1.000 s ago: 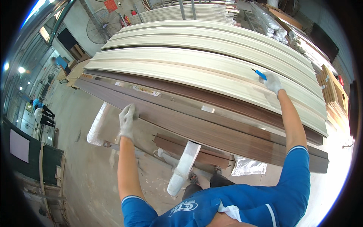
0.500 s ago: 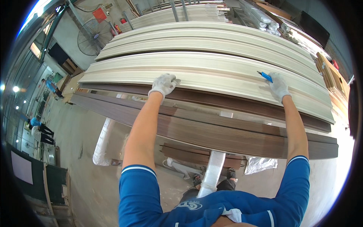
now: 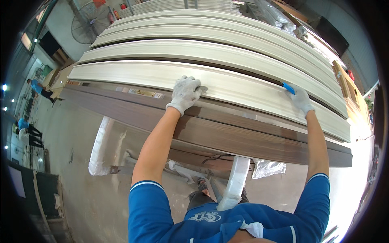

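A long cream moulded board [image 3: 243,87] lies in front of me, nearest in a row of similar boards. My left hand [image 3: 186,94], in a pale work glove, is closed on its near edge, left of the middle, with fingers curled over the top. Toward the board's right part, my gloved right hand [image 3: 300,99] is closed around a slim blue tool [image 3: 288,88] with a dark tip pointing left. That hand also rests at the board. Its fingertips are partly hidden, and the tool's exact kind is unclear.
Brown wood-grain boards [image 3: 243,135] lie closer to me, above a plastic-wrapped support bar [image 3: 236,182]. More cream boards [image 3: 202,34] lie beyond. A large fan [image 3: 90,23] stands far left. Two people [image 3: 40,89] are in the distance at left.
The nearest cream board has shifted toward me, and a dark gap now separates it from the board behind. My left hand has moved slightly right; the blue tool stays in my right hand.
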`<state>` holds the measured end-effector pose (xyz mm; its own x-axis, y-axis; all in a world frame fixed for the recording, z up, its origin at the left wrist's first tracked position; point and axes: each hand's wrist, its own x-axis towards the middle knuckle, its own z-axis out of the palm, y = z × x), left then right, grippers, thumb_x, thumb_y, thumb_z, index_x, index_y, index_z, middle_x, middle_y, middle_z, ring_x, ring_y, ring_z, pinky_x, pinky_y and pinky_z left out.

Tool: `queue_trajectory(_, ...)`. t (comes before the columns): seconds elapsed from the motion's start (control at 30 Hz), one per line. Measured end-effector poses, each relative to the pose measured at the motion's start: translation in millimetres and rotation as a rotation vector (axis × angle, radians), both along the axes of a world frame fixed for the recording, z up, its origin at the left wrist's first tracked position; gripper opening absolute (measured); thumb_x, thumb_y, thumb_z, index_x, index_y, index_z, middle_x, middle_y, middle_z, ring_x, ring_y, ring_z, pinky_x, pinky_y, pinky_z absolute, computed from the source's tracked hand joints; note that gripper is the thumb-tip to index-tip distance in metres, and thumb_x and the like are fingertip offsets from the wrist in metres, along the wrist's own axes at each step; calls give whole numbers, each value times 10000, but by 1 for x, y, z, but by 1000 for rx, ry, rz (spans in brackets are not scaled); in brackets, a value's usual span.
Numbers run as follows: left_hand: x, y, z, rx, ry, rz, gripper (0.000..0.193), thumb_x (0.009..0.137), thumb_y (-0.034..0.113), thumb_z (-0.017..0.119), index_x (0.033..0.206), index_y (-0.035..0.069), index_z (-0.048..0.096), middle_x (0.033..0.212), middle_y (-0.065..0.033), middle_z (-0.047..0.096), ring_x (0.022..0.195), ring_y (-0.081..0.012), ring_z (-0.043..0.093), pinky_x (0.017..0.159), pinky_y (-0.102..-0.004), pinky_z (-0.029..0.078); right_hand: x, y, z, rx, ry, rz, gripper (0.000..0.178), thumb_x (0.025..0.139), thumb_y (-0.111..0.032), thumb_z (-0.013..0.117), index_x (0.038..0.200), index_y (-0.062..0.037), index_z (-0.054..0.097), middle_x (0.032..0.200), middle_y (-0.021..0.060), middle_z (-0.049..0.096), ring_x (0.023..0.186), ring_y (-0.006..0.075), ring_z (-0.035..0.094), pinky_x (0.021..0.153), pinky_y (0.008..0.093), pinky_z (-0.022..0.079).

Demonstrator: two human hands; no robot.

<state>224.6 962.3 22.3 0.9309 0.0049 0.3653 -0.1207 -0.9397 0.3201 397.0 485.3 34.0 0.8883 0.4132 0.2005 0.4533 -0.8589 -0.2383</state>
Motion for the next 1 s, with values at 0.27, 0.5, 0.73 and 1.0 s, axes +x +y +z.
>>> queue_trajectory(0.27, 16, 59, 26, -27, -13, 137, 496, 808, 373, 817, 1200, 101, 681, 1176, -163, 669, 1124, -365, 630, 958, -452, 525, 8, -2, 23, 68, 434, -2, 445, 890, -508, 779, 946, -70, 732, 782, -1, 652, 741, 127, 537, 703, 326, 468)
queue_trajectory(0.5, 75, 103, 63, 290, 641, 116, 842, 714, 444, 882, 1458, 222, 556, 1441, -59, 607, 1387, -332, 518, 1124, -561, 411, 17, 3, 53, -116, 558, -53, 499, 745, -550, 838, 871, -83, 714, 745, 30, 645, 676, 182, 553, 649, 373, 470)
queue_trajectory(0.73, 111, 103, 79, 463, 1059, -27, 1172, 529, 345, 1009, 1559, 177, 475, 1482, -127, 606, 1345, -342, 586, 1057, -465, 513, 16, 0, 54, -107, 568, -160, 429, 684, -431, 897, 792, -84, 667, 703, 30, 602, 648, 183, 538, 629, 370, 452)
queue_trajectory(1.0, 77, 108, 88, 503, 829, -19, 1098, 506, 394, 992, 1471, 114, 549, 1396, -150, 655, 1313, -358, 602, 1068, -513, 463, -25, -3, 70, -24, 415, 38, 380, 764, -269, 877, 927, -4, 657, 698, 36, 553, 688, 190, 491, 709, 370, 456)
